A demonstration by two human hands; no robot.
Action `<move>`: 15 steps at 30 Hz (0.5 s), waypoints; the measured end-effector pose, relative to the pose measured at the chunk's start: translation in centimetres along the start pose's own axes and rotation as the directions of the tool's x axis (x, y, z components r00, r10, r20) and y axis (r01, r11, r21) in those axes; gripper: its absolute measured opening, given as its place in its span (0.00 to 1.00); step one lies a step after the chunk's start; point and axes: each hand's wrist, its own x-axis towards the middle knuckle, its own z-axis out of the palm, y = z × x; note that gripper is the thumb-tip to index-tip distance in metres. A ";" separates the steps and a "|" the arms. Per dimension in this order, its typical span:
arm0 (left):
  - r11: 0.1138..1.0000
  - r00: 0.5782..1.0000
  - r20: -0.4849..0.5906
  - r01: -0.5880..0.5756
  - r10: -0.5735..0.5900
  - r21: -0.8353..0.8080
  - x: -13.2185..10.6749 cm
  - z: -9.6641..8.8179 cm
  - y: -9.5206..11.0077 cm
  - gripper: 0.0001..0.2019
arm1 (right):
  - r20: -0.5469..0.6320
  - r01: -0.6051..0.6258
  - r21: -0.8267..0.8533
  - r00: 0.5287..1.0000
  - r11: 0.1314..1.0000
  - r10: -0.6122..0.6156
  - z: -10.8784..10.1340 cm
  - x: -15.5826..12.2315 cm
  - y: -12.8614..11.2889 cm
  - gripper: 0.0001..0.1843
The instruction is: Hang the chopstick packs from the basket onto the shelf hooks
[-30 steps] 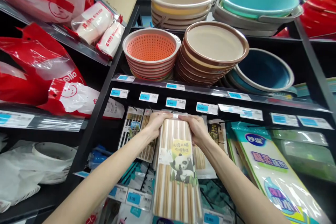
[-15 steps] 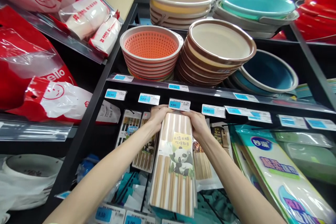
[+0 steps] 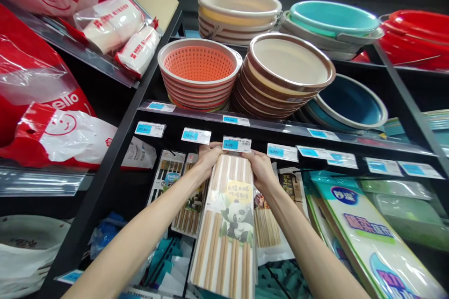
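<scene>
Pale wood runs lengthwise through the one pack (image 3: 229,224) I hold, its chopsticks (image 3: 222,254) partly covered by one large printed panda (image 3: 238,217); I cannot count them surely. My left hand (image 3: 209,159) grips the top left corner, my right hand (image 3: 261,170) the top right, most of my fingers hidden behind. The pack's upper edge is just under one tag (image 3: 236,144) reading 4.80, and its lower end is toward me. That tag is one of eight in its row; three more line the shelf (image 3: 280,127) above.

Two other packets (image 3: 168,170) hang to the left, partly behind my left arm (image 3: 147,224). To the right, near my right arm (image 3: 308,238), are one bag of sticks (image 3: 268,229) and one dark-labelled card (image 3: 293,184). Farther right are at least two cloth packs (image 3: 372,224).

One stack of colanders (image 3: 198,84), one stack of brown basins (image 3: 280,91) and at least one blue basin (image 3: 354,103) stand above. Higher still are three groups of buckets (image 3: 240,9): beige, turquoise over grey, red.
</scene>
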 end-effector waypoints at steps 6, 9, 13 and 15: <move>0.979 0.988 0.146 -0.074 0.046 0.190 -6.8 -2.6 -0.9 0.32 | -0.105 0.070 -0.035 0.992 0.997 -0.074 -1.5 -4.2 1.1 0.16; 0.901 0.965 0.259 -0.152 0.046 0.406 -11.6 -4.3 -1.3 0.51 | -0.208 0.188 -0.076 0.957 0.979 -0.200 -1.6 -6.9 0.4 0.17; 0.887 0.956 0.287 -0.187 0.065 0.423 -15.5 -5.8 -1.4 0.47 | -0.169 0.277 -0.120 0.940 0.953 -0.295 -0.1 -10.2 -0.9 0.16; 0.926 0.961 0.271 -0.150 0.055 0.345 -16.5 -6.2 -0.7 0.41 | -0.086 0.261 -0.059 0.960 0.964 -0.265 0.9 -11.3 -1.7 0.17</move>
